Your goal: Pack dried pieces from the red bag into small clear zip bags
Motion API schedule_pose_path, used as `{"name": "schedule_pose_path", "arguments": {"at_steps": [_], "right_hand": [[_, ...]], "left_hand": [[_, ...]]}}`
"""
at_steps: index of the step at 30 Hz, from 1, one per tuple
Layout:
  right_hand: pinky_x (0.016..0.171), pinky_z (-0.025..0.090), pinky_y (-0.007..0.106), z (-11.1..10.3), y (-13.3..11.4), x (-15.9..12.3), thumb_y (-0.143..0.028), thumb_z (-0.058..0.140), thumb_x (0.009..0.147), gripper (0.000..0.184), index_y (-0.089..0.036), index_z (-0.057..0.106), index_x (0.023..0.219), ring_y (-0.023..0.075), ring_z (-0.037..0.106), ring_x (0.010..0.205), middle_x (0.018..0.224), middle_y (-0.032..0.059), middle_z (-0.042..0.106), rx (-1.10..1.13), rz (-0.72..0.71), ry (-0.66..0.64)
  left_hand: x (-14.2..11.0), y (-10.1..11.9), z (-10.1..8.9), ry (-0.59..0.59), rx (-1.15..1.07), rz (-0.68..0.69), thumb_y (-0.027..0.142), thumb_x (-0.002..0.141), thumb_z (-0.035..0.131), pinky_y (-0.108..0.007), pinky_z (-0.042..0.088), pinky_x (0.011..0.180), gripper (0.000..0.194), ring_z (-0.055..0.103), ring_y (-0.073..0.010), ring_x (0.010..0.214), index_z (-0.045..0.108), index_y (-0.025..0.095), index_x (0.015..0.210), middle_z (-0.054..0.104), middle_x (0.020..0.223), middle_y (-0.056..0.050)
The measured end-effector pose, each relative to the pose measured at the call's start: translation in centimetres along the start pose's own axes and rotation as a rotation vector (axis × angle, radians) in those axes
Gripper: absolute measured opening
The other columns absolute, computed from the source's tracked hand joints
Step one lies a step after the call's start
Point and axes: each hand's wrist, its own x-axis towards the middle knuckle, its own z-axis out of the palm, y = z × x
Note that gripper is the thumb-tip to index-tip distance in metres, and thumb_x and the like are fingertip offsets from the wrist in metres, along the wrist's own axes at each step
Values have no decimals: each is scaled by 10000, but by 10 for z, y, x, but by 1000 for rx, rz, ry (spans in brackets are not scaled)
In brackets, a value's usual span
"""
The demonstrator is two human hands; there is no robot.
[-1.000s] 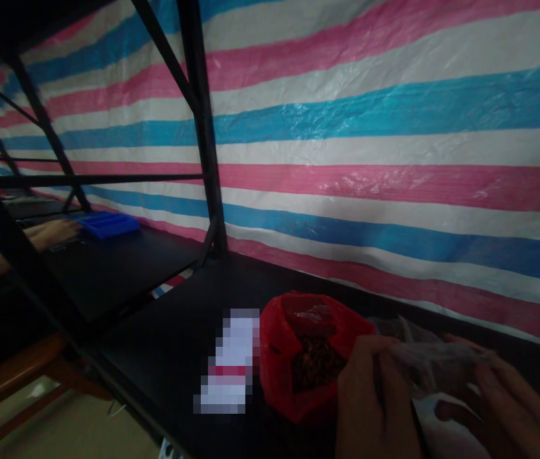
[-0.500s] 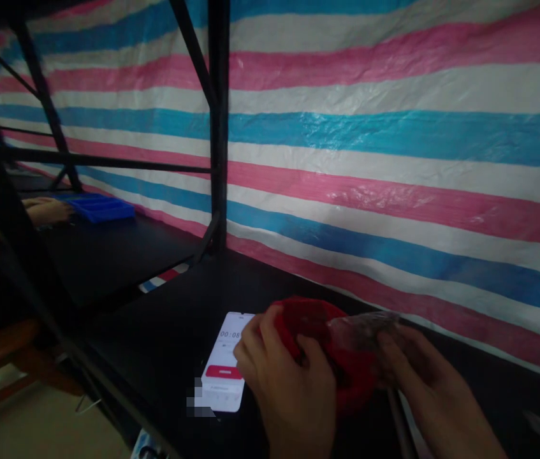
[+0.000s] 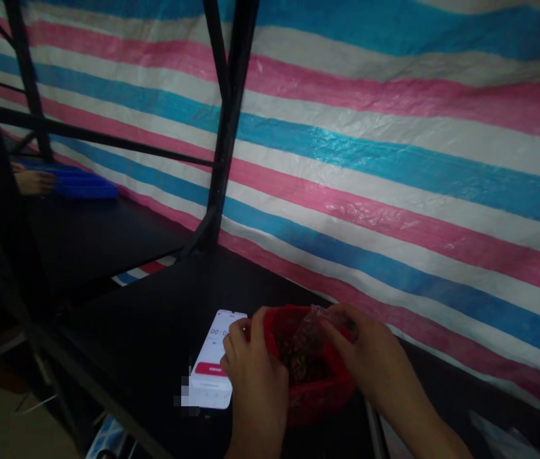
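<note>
A red plastic bag (image 3: 315, 403) stands open on the black shelf, holding a brown, crumbly material (image 3: 301, 364). My left hand (image 3: 253, 379) grips the near left rim of the bag. My right hand (image 3: 365, 347) pinches a small clear plastic bag (image 3: 312, 328), whose lower end hangs inside the red bag's mouth. A lit smartphone (image 3: 210, 363) lies to the left of my left hand, its screen showing a timer with a red button. Part of the screen is pixelated.
A black metal shelf frame with an upright post (image 3: 226, 121) stands against a pink, white and blue striped tarp (image 3: 394, 159). Farther left on a lower shelf, a co-worker's hand (image 3: 34, 182) lies beside a blue tray (image 3: 87, 188).
My left hand has come onto the red bag's rim. My right hand has brought the clear bag over the red bag's mouth. The view has shifted, and the phone's screen now shows.
</note>
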Motion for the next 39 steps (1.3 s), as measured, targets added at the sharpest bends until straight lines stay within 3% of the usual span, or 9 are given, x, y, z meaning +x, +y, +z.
{"name": "schedule_pose_path", "arguments": {"at_steps": [4, 11, 19, 24, 28, 32, 35, 39], "right_hand": [[757, 556, 382, -7, -10, 1, -438, 627, 945, 247, -300, 805, 1046, 310, 788, 916, 1004, 51, 842, -79, -7, 22], [765, 535, 357, -16, -22, -1, -360, 628, 962, 213, -294, 814, 1041, 289, 793, 916, 1002, 32, 850, -127, -8, -1], [759, 527, 338, -20, -23, -5, -372, 610, 944, 236, -263, 820, 934, 270, 781, 892, 963, 45, 846, -7, 47, -21], [729, 528, 351, -28, -10, -4, -457, 601, 929, 303, -243, 815, 911, 275, 767, 834, 899, 57, 830, 7, 56, 44], [774, 554, 372, -64, 24, -3, -502, 521, 971, 412, -174, 767, 1008, 278, 759, 853, 894, 93, 806, 7, 163, 169], [811, 591, 382, -119, 83, -14, -445, 511, 1053, 394, -126, 693, 1196, 254, 754, 889, 937, 97, 787, -69, 399, 197], [862, 617, 413, -152, 132, -33, -415, 622, 1056, 316, -165, 675, 1243, 218, 734, 964, 1148, 79, 745, -162, 584, 159], [910, 624, 450, -170, 186, -67, -384, 696, 1021, 347, -185, 666, 1304, 257, 709, 1088, 1320, 88, 686, -284, 725, 47]], "left_hand": [[-1, 1, 1, 27, -175, 47, -83, 781, 457, -505, 531, 1036, 567, 606, -290, 1157, 628, 187, 1250, 590, 1205, -113], [2, 3, 4, 146, -374, -2, 68, 824, 480, -489, 537, 904, 299, 600, -264, 989, 594, 242, 1039, 601, 1052, -48], [7, -4, 2, 183, -466, -46, 147, 793, 525, -435, 526, 795, 231, 595, -252, 954, 593, 249, 989, 597, 1006, -36], [6, -2, -1, 193, -431, -20, 148, 812, 528, -416, 522, 798, 211, 600, -238, 940, 588, 247, 988, 595, 1003, -30], [6, 3, -5, 195, -356, 51, 168, 833, 521, -434, 515, 798, 149, 596, -251, 911, 570, 254, 945, 590, 970, -27], [2, 14, -12, 260, -260, 165, 222, 856, 551, -551, 461, 938, 85, 568, -321, 983, 573, 249, 934, 592, 949, -60], [-7, 22, -14, 367, -198, 373, 213, 886, 573, -598, 429, 945, 62, 567, -361, 979, 589, 225, 944, 605, 949, -105], [-28, 31, -11, 388, -184, 696, 78, 857, 612, -512, 440, 811, 179, 576, -322, 852, 589, 215, 971, 602, 929, -110]]}}
